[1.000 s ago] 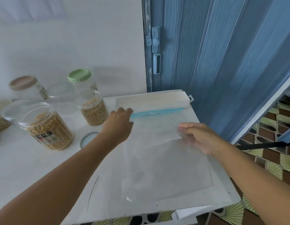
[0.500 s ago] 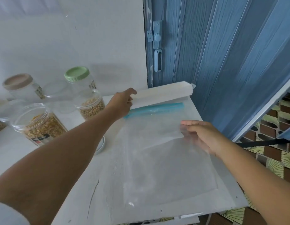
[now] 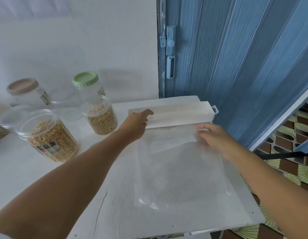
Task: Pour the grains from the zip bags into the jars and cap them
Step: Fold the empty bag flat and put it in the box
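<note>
— Blue ribbed folding door [image 3: 236, 66] fills the far right, with a pale wall [image 3: 72, 40] to its left. What's below them?

— A white painted table [image 3: 115, 204] takes up most of the view, and patterned floor tiles [image 3: 301, 169] show past its right edge.

— And on the table?

— A large clear empty zip bag [image 3: 180, 169] lies flat on the right half. Its far end goes under a long white cardboard box [image 3: 175, 114] that sits across the far edge of the table.

— The hands?

— The left hand [image 3: 136, 125] rests on the left end of the box, fingers loosely curled over the top; I can't tell whether it really grips the box or only touches it. The right hand [image 3: 213, 137] lies on the far right part of the bag, fingers nearly straight, pressing the plastic down and not curled round anything.

— Where are the jars?

— All at the left. A clear uncapped plastic jar of yellow corn kernels [image 3: 50, 137] stands nearest. Farther off and to its right, just left of the box, is a smaller uncapped clear jar of pale round beans [image 3: 101, 116]. Behind that stands a clear jar with a green screw lid [image 3: 86, 81], and far left a clear jar with a beige lid [image 3: 24, 88].
</note>
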Motion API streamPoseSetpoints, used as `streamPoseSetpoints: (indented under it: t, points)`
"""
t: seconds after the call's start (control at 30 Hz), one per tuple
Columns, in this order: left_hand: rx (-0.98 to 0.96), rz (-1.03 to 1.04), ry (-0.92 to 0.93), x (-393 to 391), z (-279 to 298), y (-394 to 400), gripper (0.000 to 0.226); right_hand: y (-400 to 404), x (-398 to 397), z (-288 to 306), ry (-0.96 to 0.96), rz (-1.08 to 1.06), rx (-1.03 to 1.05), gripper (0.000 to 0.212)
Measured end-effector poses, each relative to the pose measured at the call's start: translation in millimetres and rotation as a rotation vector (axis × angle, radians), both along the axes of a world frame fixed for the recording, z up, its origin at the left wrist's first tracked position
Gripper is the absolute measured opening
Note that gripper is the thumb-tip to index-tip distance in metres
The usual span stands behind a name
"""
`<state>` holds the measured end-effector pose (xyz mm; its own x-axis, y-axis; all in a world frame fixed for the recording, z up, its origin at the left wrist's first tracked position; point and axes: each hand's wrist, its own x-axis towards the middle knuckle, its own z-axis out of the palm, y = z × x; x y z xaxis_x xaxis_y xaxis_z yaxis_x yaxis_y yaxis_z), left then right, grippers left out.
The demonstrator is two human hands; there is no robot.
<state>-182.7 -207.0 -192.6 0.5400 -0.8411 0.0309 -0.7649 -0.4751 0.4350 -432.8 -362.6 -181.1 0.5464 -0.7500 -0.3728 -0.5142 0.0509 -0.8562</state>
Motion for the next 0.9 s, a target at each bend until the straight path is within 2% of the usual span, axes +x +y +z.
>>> streamPoseSetpoints:
  t: [0.1,0.17,0.23,0.3,0.4,0.57,0.7,0.9]
  points:
    - [0.080,-0.035,-0.098,-11.7,6.5,4.3,0.061,5.0,-7.0,14.7,0.325,0.182,-0.405,0.043]
    - [0.049,-0.051,-0.074,-36.5,15.2,18.6,0.076,18.5,-11.9,19.7,0.337,0.238,-0.573,0.053]
    - [-0.011,-0.107,0.111,-69.7,21.8,42.8,0.087,37.4,-16.9,20.0,0.266,0.364,-0.628,0.060]
    - [0.052,-0.201,0.221,-101.5,17.0,70.2,0.094,56.3,-21.5,11.8,0.308,0.560,-0.605,0.073]
    - [0.206,-0.300,0.147,-120.1,-8.5,92.6,0.105,71.9,-26.0,-10.5,0.427,0.739,-0.572,0.083]
    - [0.294,-0.321,-0.032,-123.1,-39.7,91.4,0.110,79.2,-31.1,-40.6,0.483,0.745,-0.671,0.092]
    - [0.331,-0.323,-0.172,-125.0,-49.9,90.1,0.115,81.1,-33.7,-53.8,0.485,0.719,-0.770,0.086]
    - [0.347,-0.320,-0.229,-126.0,-54.1,88.3,0.120,81.6,-38.0,-65.4,0.469,0.691,-0.868,0.081]
